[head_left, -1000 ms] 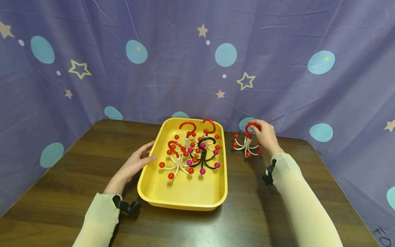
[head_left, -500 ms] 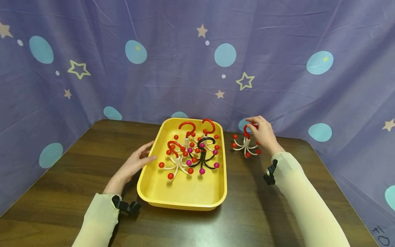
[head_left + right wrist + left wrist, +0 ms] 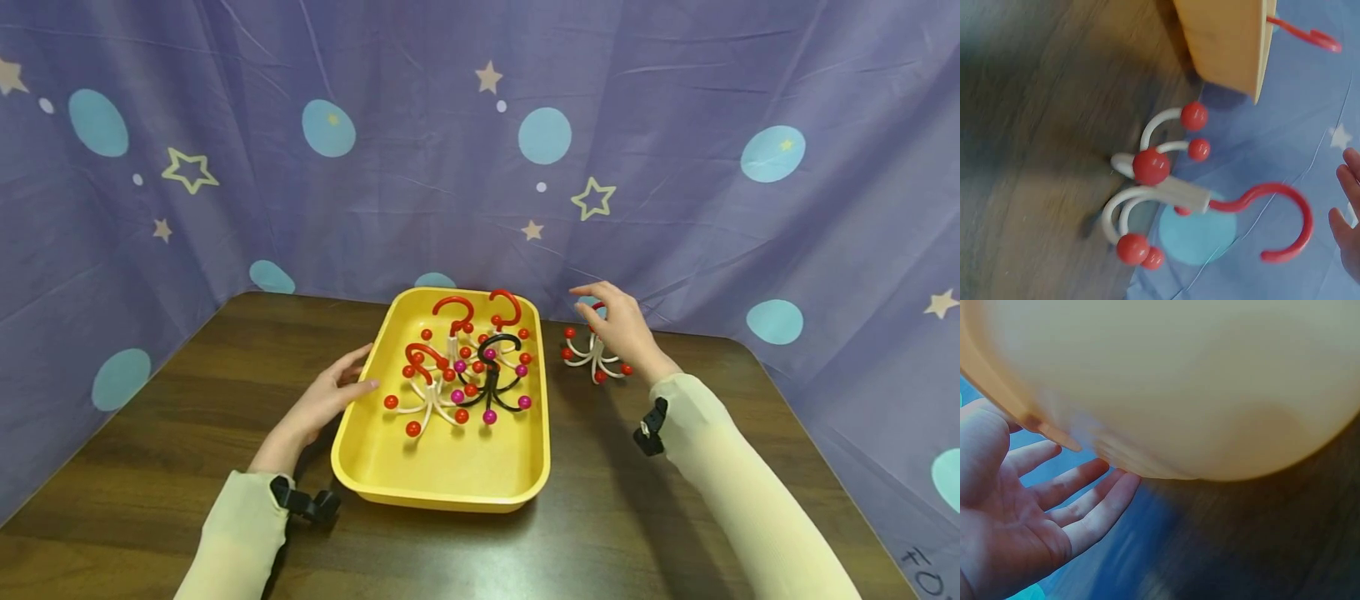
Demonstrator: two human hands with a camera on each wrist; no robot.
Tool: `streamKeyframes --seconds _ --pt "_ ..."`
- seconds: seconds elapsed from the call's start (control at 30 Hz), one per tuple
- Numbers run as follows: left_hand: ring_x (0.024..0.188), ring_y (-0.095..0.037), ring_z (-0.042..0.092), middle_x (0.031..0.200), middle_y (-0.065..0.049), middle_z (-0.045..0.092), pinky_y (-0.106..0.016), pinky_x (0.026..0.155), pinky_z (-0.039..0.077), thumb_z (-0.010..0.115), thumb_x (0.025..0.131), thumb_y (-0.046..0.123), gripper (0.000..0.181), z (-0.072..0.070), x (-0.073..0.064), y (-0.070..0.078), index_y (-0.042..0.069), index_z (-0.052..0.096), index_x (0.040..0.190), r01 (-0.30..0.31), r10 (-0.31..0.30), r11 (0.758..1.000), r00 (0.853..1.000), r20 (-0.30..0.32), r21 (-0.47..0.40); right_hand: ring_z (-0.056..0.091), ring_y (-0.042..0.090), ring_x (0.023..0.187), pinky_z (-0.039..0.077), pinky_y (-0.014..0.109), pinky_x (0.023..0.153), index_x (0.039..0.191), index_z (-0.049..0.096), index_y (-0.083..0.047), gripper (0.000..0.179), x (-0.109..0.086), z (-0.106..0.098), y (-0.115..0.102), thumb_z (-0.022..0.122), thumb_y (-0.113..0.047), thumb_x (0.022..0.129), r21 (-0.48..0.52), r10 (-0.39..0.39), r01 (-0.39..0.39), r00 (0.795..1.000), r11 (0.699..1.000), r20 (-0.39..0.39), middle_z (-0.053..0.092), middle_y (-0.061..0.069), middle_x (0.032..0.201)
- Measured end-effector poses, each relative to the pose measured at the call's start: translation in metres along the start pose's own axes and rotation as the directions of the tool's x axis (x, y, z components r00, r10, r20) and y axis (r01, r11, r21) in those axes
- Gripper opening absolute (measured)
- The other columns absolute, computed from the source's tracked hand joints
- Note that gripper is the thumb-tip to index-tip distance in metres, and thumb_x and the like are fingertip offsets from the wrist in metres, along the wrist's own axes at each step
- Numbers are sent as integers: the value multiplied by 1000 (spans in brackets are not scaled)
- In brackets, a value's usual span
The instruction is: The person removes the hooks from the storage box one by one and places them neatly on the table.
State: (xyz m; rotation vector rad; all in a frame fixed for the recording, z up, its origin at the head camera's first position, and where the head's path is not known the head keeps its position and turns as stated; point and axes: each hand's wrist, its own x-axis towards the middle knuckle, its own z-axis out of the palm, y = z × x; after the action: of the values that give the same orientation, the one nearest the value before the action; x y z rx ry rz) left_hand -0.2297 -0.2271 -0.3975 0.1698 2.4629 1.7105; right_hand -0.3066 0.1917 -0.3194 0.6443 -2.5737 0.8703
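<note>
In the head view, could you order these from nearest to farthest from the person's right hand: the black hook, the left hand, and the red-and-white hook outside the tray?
From the right hand:
1. Red-and-white hook: on the table, right of the yellow tray.
2. Black hook: inside the tray.
3. Left hand: at the tray's left side.

The tray (image 3: 450, 471) sits on the table (image 3: 225, 392), with the curtain (image 3: 420, 208) behind. In the tray stand a front-left hook (image 3: 431, 390), a front-right hook (image 3: 491, 380), a rear-left hook (image 3: 452, 344) and a rear-right hook (image 3: 516, 311). To the tray's right, on the table, stands a fifth hook (image 3: 1185, 192). The left hand (image 3: 324, 400) touches the tray's left side; the right hand (image 3: 624, 329) is near the fifth hook's top, apart from it.
</note>
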Motion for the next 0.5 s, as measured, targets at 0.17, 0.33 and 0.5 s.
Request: streamKeyframes --seconds 0.17,0.33,0.5 --pt "106 -32 53 134 -24 41 -36 83 48 59 88 29 69 0 -1 1 20 23 145 6 -6 1000 1000 0 1 54 26 101 42 43 86 116 62 -12 28 1 6 -17 57 -23 90 9 -76 76 997 997 0 60 6 114" --pt "108 -33 52 134 -24 40 -35 83 48 59 88 28 68 -1 -1 1 19 23 145 6 -6 1000 1000 1 2 54 23 109 42 41 92 116 61 -10 28 1 15 -32 59 -19 89 49 -127 124 990 991 64 60 5 113" --pt "108 -33 52 134 -25 40 -36 82 48 60 88 29 69 -1 -1 0 20 23 145 3 -3 1000 1000 1 -1 58 21 101 46 40 87 117 59 -8 31 0 23 -46 61 -17 87 96 -184 171 971 981 151 60 6 113"
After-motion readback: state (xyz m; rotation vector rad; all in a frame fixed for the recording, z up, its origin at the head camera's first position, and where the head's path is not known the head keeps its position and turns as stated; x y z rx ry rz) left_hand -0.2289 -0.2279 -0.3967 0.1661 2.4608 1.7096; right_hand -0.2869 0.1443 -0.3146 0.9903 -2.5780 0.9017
